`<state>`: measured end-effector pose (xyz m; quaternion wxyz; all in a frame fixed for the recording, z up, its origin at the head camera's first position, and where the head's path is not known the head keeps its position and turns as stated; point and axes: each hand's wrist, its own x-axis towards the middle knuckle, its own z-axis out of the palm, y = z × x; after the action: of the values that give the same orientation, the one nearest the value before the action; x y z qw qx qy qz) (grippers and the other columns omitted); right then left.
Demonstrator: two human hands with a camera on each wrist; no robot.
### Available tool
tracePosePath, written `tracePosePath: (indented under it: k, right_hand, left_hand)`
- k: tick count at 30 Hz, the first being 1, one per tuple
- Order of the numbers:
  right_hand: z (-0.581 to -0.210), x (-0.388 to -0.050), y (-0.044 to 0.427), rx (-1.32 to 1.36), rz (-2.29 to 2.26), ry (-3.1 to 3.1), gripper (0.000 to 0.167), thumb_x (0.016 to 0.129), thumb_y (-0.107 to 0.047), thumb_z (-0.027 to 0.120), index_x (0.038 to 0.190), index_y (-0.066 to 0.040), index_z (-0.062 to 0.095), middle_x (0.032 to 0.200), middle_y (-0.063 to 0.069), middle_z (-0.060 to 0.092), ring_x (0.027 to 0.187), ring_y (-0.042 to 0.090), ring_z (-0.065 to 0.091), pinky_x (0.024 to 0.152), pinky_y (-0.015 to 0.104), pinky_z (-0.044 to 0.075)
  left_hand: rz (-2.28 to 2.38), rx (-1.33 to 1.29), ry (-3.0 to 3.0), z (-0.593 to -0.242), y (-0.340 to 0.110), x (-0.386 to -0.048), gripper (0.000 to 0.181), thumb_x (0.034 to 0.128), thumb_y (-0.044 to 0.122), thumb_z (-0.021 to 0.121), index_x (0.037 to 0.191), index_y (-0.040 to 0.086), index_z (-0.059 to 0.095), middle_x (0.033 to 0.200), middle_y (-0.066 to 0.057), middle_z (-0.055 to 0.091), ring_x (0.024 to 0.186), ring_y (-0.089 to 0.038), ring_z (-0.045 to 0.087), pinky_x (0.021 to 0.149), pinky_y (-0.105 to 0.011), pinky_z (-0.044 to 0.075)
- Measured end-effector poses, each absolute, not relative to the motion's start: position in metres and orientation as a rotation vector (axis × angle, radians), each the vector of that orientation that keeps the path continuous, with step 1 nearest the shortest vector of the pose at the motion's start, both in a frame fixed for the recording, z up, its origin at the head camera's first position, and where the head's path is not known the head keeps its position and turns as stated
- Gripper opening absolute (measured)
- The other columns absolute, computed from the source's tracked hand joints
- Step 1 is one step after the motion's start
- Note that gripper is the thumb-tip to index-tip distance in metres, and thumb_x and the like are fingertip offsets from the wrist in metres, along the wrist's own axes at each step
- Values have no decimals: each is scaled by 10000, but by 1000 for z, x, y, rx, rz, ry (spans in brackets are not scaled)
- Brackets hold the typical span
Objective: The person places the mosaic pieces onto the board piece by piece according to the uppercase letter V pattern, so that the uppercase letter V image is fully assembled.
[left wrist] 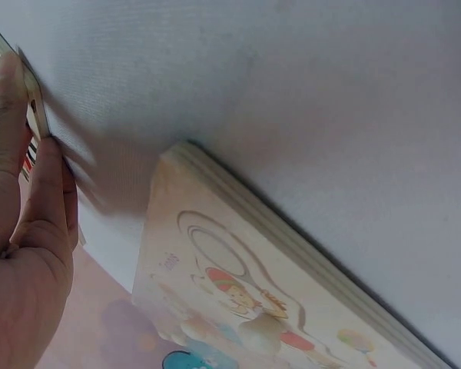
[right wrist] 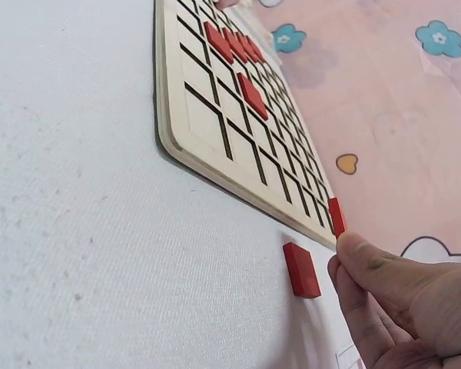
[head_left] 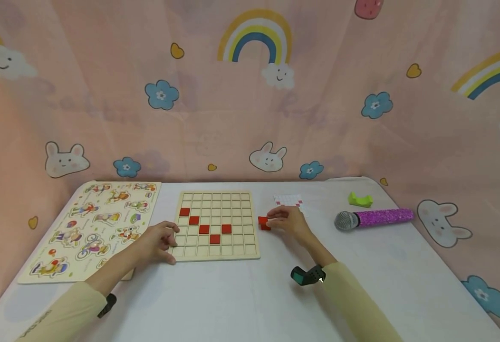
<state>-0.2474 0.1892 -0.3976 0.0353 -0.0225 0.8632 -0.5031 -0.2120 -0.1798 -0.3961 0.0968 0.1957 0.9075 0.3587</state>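
Note:
A square wooden grid board (head_left: 215,226) lies in the middle of the table with several red tiles (head_left: 215,239) in its cells, stepping down to the right and then up. My left hand (head_left: 156,242) holds the board's left edge near its front corner, its fingers curled at the rim in the left wrist view. Just off the board's right edge, my right hand (head_left: 290,222) pinches a small red tile (right wrist: 336,217) between thumb and finger. Another red tile (right wrist: 301,270) lies on the cloth below that hand.
A wooden picture puzzle (head_left: 104,218) lies left of the board. Behind my right hand is a white pattern card (head_left: 287,199) with red squares. A purple glitter microphone (head_left: 374,218) and a lime-green block (head_left: 360,200) lie farther right. A pink printed curtain (head_left: 318,123) hangs behind.

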Motion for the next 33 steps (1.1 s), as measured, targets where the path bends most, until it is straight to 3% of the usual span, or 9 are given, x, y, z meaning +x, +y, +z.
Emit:
tracePosePath:
  k: [16, 26, 33]
  right_hand:
    - [-399, -263, 166, -158, -1488, 2707, 228, 786, 17, 749, 996, 62, 673, 974, 178, 694, 873, 261, 682, 814, 327, 528]
    - [-397, -268, 146, -246, -1379, 2784, 201, 770, -8, 772, 945, 37, 684, 893, 143, 711, 824, 231, 681, 850, 378, 500]
    - [-393, -270, 134, -348, -1332, 2808, 203, 747, 6, 788, 910, 56, 678, 859, 159, 704, 777, 234, 676, 703, 286, 521]
  left_hand:
    - [1055, 615, 2689, -399, -182, -214, 321, 609, 54, 881, 728, 60, 582, 1210, -183, 531, 980, -270, 525, 744, -257, 438]
    - [1039, 599, 2692, -397, -180, -213, 318, 607, 56, 881, 720, 66, 585, 1223, -186, 531, 1017, -294, 525, 808, -345, 450]
    - [1042, 569, 2691, -396, -179, -213, 315, 607, 54, 881, 721, 65, 588, 1230, -180, 528, 1017, -288, 518, 802, -333, 446]
